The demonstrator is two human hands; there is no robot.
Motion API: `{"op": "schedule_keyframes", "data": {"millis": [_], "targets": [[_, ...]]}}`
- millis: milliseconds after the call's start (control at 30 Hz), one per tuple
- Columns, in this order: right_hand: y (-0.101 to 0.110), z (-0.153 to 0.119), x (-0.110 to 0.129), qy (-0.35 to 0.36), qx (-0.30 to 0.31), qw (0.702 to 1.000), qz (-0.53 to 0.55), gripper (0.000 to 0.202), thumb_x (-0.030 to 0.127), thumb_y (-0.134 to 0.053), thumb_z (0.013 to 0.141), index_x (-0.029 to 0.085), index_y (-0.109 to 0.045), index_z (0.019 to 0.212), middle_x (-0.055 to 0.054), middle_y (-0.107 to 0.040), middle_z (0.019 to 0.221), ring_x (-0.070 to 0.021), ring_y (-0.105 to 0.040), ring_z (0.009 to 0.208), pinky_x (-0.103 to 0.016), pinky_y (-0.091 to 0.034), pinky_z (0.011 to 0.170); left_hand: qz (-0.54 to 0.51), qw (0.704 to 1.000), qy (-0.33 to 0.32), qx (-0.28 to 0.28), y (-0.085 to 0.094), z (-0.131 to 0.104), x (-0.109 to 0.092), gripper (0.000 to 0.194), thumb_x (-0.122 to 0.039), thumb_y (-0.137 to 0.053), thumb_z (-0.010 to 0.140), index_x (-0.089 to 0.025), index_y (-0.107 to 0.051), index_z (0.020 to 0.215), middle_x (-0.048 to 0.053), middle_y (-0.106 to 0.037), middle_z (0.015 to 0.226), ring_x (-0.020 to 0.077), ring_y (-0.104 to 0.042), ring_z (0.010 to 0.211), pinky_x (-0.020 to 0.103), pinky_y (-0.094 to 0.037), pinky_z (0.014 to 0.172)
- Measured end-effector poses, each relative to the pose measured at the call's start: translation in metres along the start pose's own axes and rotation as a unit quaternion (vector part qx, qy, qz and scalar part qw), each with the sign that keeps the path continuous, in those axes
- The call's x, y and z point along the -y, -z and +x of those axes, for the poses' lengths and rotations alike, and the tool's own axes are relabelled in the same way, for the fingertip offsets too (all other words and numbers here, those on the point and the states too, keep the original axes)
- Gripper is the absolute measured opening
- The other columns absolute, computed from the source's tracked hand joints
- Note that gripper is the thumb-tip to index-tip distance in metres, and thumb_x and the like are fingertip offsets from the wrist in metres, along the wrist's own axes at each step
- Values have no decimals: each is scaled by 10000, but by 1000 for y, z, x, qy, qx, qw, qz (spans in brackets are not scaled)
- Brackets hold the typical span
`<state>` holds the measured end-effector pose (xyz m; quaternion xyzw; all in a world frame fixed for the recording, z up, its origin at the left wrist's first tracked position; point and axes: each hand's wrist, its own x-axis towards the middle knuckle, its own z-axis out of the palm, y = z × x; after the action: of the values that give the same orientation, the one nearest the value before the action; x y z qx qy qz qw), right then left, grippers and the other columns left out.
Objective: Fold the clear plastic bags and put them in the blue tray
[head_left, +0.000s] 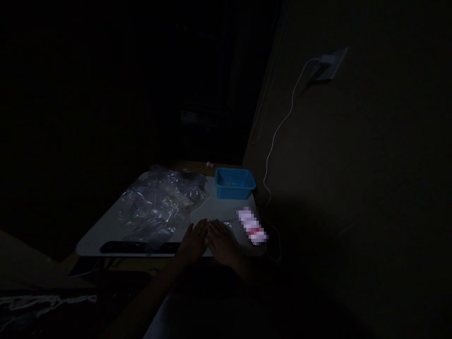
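Both hands rest side by side at the near edge of a white table [102,231], in dim light. My left hand [194,242] lies palm down, its fingers stretched forward and its thumb apart. Beside it, touching or nearly touching, my right hand [221,242] lies flat with its fingers extended. A small shiny piece of clear plastic [228,224] shows just past the right fingertips. Crumpled clear plastic [160,200] spreads over the table's left part. Whether anything lies beneath the palms is hidden.
A blue basin [235,184] stands at the table's back right. A lit, pixelated phone [251,227] lies near the right edge. A small white and red item [210,165] sits behind the table. A white cable [273,141] hangs from a wall outlet [326,66].
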<state>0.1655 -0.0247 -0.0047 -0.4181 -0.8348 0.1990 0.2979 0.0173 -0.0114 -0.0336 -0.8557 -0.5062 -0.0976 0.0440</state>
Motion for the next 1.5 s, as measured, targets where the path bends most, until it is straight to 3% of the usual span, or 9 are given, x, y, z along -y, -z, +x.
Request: {"op": "schedule_keyframes", "data": {"millis": [100, 233, 433, 767, 933, 1067, 1233, 1500], "targets": [[-11, 0, 7, 4, 49, 995, -85, 541, 380, -331, 867, 100, -272, 1326, -113, -229, 1396, -216, -128, 1300, -421, -65, 1060, 11, 1000, -5, 27, -1, 0, 1, 508, -223, -356, 792, -175, -345, 1297, 95, -316, 1369, 222, -243, 1272, 432, -209, 1003], [-9, -1, 1, -33, 87, 976, -195, 587, 435, -226, 886, 55, -230, 1333, -129, -212, 1397, -210, -108, 1303, -422, -78, 1056, 27, 999, -7, 23, -3, 0, 2, 512, -210, -345, 791, -159, -337, 1301, 99, -309, 1372, 217, -246, 1270, 425, -203, 1004], [3, -11, -14, -58, 63, 959, -269, 588, 449, -174, 888, 60, -289, 1314, -139, -221, 1389, -201, -120, 1302, -420, -63, 1051, 41, 999, 2, -32, -4, 0, 0, 461, -256, -290, 840, -134, -374, 1276, 112, -350, 1348, 210, -321, 1235, 410, -238, 990], [23, -19, -38, -129, 20, 937, -324, 576, 448, -198, 884, 65, -352, 1285, -156, -281, 1362, -232, -193, 1283, -469, -14, 1031, 22, 998, -8, -61, -10, 0, 3, 462, -297, -260, 864, -125, -364, 1279, 119, -348, 1345, 214, -330, 1230, 428, -248, 983], [31, -14, -35, -153, 3, 928, -340, 550, 419, -208, 888, 52, -431, 1230, -177, -368, 1313, -239, -226, 1271, -483, -6, 1029, 25, 997, -12, -67, -11, 0, 4, 462, -300, -258, 864, -117, -379, 1271, 125, -359, 1337, 223, -335, 1227, 435, -262, 977], [27, -11, -20, -100, 7, 940, -327, 517, 386, -202, 895, 71, -404, 1253, -137, -337, 1344, -219, -172, 1289, -446, -48, 1044, 28, 997, -15, -64, -9, 1, 3, 462, -295, -250, 864, -116, -386, 1268, 127, -365, 1333, 225, -350, 1218, 440, -268, 973], [10, -11, -7, -14, 60, 955, -289, 521, 402, -191, 899, 100, -316, 1305, -108, -296, 1371, -184, -175, 1289, -415, -74, 1054, 34, 998, -7, -49, -11, 1, 3, 460, -255, -283, 842, -112, -387, 1267, 127, -356, 1338, 226, -343, 1222, 440, -270, 973], [13, -15, -22, -89, 32, 948, -303, 555, 441, -175, 891, 105, -297, 1317, -117, -267, 1376, -210, -154, 1294, -467, -16, 1038, 29, 996, -16, -86, -15, 0, 4, 459, -292, -272, 857, -112, -393, 1262, 129, -379, 1325, 229, -361, 1210, 435, -289, 963]]}}
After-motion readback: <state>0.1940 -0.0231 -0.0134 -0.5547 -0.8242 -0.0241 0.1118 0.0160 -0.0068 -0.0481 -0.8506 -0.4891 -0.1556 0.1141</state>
